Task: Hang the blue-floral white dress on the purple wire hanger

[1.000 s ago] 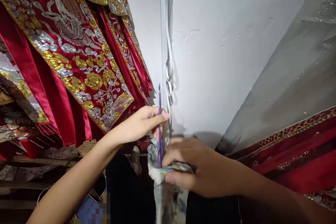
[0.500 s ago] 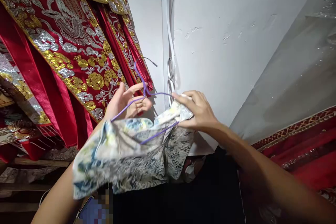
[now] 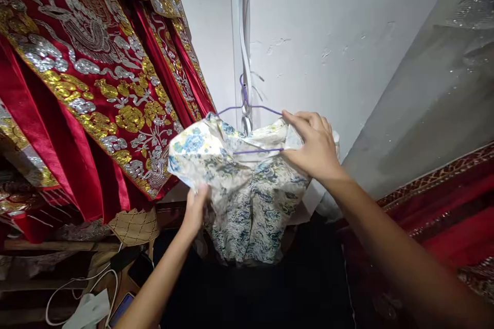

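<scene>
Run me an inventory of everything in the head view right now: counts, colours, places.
Patterned garment: one, white, blue and yellow, centre
Hanger: one, purple, at the garment's neck
Curled metal strip: one, white, before the wall
Wall: one, white, behind
Embroidered fabric: several pieces, red, gold and silver, left
Red fabric: count unclear, right
Quilted item: one, tan, lower left
Cable: count unclear, white, lower left
Phone: one, bluish screen, lower left
Black clothing: count unclear, bottom centre
Left hand: one, at the garment's side
Right hand: one, pinching garment and hanger
</scene>
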Demonstrator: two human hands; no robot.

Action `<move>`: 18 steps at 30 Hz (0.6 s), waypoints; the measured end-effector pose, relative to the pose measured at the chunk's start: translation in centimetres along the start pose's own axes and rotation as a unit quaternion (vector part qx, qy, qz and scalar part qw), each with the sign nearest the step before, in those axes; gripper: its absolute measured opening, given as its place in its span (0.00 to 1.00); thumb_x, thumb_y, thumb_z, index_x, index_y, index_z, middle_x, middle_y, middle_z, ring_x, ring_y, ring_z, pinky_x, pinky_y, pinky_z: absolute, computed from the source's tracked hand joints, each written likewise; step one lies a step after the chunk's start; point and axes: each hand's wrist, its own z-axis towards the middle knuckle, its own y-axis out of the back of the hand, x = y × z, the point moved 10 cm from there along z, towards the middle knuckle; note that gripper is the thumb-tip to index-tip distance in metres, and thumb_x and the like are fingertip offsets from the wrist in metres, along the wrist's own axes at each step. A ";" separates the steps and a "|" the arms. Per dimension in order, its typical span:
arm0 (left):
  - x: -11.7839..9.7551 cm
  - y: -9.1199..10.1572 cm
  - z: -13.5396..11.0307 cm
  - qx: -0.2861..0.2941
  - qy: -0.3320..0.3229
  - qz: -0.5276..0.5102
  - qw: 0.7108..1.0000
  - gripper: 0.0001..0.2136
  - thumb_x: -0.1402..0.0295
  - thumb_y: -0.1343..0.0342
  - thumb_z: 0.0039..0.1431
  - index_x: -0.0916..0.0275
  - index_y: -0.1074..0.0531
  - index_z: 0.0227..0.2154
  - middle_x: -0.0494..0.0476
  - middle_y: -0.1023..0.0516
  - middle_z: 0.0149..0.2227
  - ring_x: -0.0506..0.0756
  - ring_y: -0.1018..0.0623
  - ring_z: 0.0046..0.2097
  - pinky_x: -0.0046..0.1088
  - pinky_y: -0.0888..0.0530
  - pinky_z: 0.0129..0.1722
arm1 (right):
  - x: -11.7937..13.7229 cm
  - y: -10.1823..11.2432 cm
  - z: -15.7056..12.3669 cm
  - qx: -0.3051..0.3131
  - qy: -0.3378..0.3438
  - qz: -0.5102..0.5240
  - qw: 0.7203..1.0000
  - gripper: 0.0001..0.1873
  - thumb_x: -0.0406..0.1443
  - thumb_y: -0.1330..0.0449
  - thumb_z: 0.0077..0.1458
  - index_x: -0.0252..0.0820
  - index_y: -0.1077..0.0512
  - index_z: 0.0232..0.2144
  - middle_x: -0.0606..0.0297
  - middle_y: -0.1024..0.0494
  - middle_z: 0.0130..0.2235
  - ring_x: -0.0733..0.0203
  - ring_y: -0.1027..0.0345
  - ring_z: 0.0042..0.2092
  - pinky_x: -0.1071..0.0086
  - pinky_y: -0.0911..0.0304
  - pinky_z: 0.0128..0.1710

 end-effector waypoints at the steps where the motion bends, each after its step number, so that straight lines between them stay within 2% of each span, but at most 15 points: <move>1: 0.6 -0.8 -0.8 0.005 0.012 -0.018 1.000 0.33 0.46 0.46 0.61 0.58 0.41 0.64 0.61 0.31 0.64 0.63 0.34 0.67 0.43 0.38 0.67 | -0.1 -0.3 -1.0 0.002 -0.009 0.031 0.999 0.42 0.29 0.40 0.48 0.53 0.37 0.66 0.59 0.32 0.61 0.38 0.39 0.62 0.40 0.40 0.60; 3: 1.6 -2.6 -2.1 0.017 0.040 -0.080 0.996 0.34 0.53 0.37 0.57 0.57 0.39 0.64 0.61 0.31 0.64 0.63 0.35 0.68 0.41 0.40 0.69 | -0.1 -1.4 -2.7 0.000 -0.028 0.112 0.993 0.43 0.24 0.46 0.48 0.50 0.36 0.66 0.63 0.33 0.65 0.45 0.40 0.66 0.46 0.41 0.65; 6: 2.3 -4.8 -3.2 0.046 0.075 -0.126 0.988 0.31 0.54 0.39 0.60 0.56 0.37 0.64 0.62 0.30 0.64 0.63 0.35 0.68 0.42 0.41 0.69 | 1.4 -3.5 -3.5 0.006 -0.038 0.240 0.970 0.39 0.22 0.51 0.47 0.47 0.28 0.60 0.66 0.30 0.63 0.50 0.41 0.67 0.49 0.47 0.69; 7: 2.4 -5.1 -3.2 0.045 0.085 -0.137 0.986 0.31 0.55 0.39 0.60 0.57 0.36 0.63 0.62 0.29 0.63 0.64 0.34 0.68 0.42 0.41 0.69 | 2.4 -4.5 -3.4 0.032 -0.030 0.281 0.959 0.37 0.22 0.52 0.47 0.48 0.25 0.57 0.67 0.28 0.62 0.51 0.41 0.67 0.49 0.48 0.70; 9: 2.4 -5.1 -2.8 0.043 0.094 -0.159 0.982 0.31 0.56 0.37 0.58 0.57 0.36 0.63 0.62 0.29 0.63 0.64 0.33 0.66 0.42 0.39 0.68 | 5.1 -6.9 -3.7 0.139 0.003 0.357 0.924 0.33 0.23 0.52 0.49 0.50 0.21 0.51 0.69 0.23 0.57 0.53 0.38 0.66 0.48 0.48 0.70; 11: 2.2 -4.8 -2.2 0.049 0.091 -0.183 0.978 0.33 0.59 0.36 0.56 0.59 0.36 0.63 0.62 0.30 0.64 0.64 0.31 0.66 0.43 0.36 0.67 | 7.5 -8.4 -5.2 0.234 0.033 0.423 0.875 0.27 0.25 0.49 0.52 0.50 0.19 0.46 0.69 0.19 0.52 0.53 0.31 0.60 0.48 0.42 0.66; 12: 2.3 -4.5 -2.0 0.050 0.090 -0.192 0.976 0.33 0.59 0.35 0.55 0.59 0.35 0.63 0.62 0.30 0.64 0.64 0.31 0.66 0.43 0.35 0.67 | 7.8 -8.6 -6.1 0.241 0.024 0.448 0.861 0.22 0.28 0.47 0.54 0.50 0.18 0.44 0.67 0.18 0.50 0.52 0.28 0.57 0.49 0.37 0.63; 13: 2.4 -4.1 -1.8 0.046 0.093 -0.199 0.974 0.33 0.60 0.34 0.55 0.59 0.35 0.63 0.63 0.30 0.64 0.64 0.31 0.66 0.43 0.35 0.66 | 7.1 -8.5 -7.0 0.209 -0.012 0.464 0.861 0.18 0.31 0.44 0.56 0.48 0.19 0.44 0.64 0.17 0.48 0.51 0.25 0.54 0.50 0.33 0.59; 15: 3.3 -3.4 -1.7 0.029 0.111 -0.208 0.971 0.33 0.61 0.33 0.53 0.60 0.34 0.62 0.63 0.30 0.64 0.65 0.30 0.65 0.44 0.35 0.66 | 3.2 -8.0 -9.8 0.061 -0.158 0.450 0.877 0.11 0.38 0.40 0.58 0.46 0.20 0.42 0.60 0.17 0.41 0.51 0.22 0.45 0.54 0.26 0.47; 16: 3.8 -3.1 -1.8 0.021 0.125 -0.210 0.969 0.34 0.62 0.33 0.53 0.60 0.34 0.62 0.64 0.29 0.63 0.65 0.30 0.65 0.44 0.35 0.66 | 1.0 -7.9 -12.1 -0.015 -0.244 0.420 0.874 0.10 0.41 0.40 0.59 0.46 0.22 0.39 0.61 0.19 0.36 0.53 0.23 0.38 0.58 0.26 0.40; 17: 4.2 -2.9 -1.8 0.016 0.135 -0.213 0.967 0.34 0.62 0.32 0.53 0.60 0.34 0.62 0.64 0.30 0.63 0.65 0.30 0.65 0.45 0.35 0.66 | -0.5 -8.3 -14.6 -0.055 -0.309 0.392 0.865 0.10 0.44 0.41 0.60 0.47 0.25 0.36 0.63 0.22 0.30 0.55 0.26 0.32 0.61 0.28 0.33; 18: 4.5 -2.9 -1.8 0.015 0.141 -0.217 0.966 0.34 0.62 0.32 0.53 0.60 0.34 0.62 0.65 0.30 0.64 0.65 0.30 0.65 0.45 0.36 0.67 | -0.8 -9.8 -16.4 -0.028 -0.340 0.388 0.856 0.12 0.47 0.41 0.60 0.48 0.27 0.32 0.65 0.25 0.26 0.57 0.30 0.27 0.63 0.32 0.28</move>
